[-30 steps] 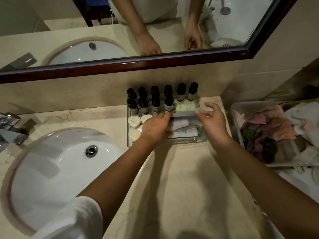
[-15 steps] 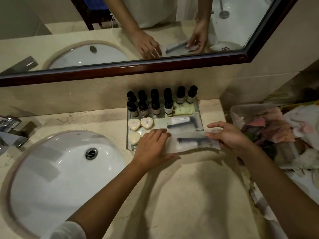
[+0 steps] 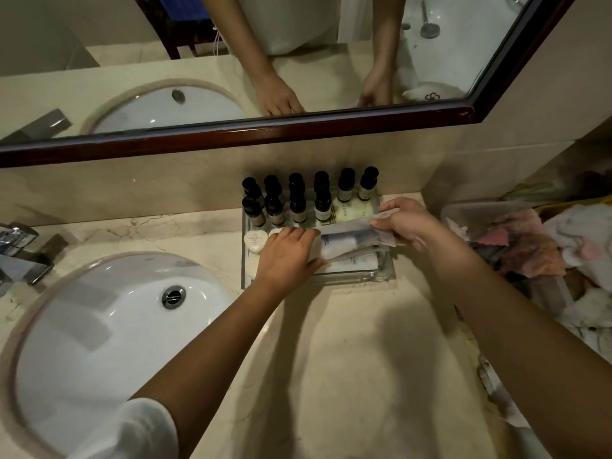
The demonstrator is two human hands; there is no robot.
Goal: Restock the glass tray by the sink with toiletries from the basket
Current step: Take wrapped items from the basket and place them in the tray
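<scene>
Both hands have gone back over the glass tray (image 3: 361,277) since half a second ago. The clear packet (image 3: 351,241), then low over the tray's front edge, now sits over the tray's middle.

From the head camera, little of the writing can be read. The heart-shaped soap (image 3: 255,241), just left of the left hand's knuckles, carries small print too fine to make out. The black-capped bottles (image 3: 323,207), standing in rows in the tray beyond the fingertips, have pale labels that I cannot read. A white item (image 3: 430,92) reflected in the mirror (image 3: 265,132) shows a dark looping emblem.

A dark strip lies inside the packet, but what it is I cannot tell. More packets (image 3: 359,260) lie in the tray under it, blurred. A round soap (image 3: 251,268) is half covered by the left wrist. The basket (image 3: 470,210), just beyond the right wrist, is cut off at the edge and holds crumpled cloths.

The left hand (image 3: 286,256) is palm down, its fingers (image 3: 298,235) bent over the packet's left end and the thumb tucked under it, gripping it. The right hand (image 3: 409,223) pinches the packet's right end between thumb and curled fingers (image 3: 397,203). The sink (image 3: 99,326) and tap (image 3: 20,256) lie well left of the left hand.
</scene>
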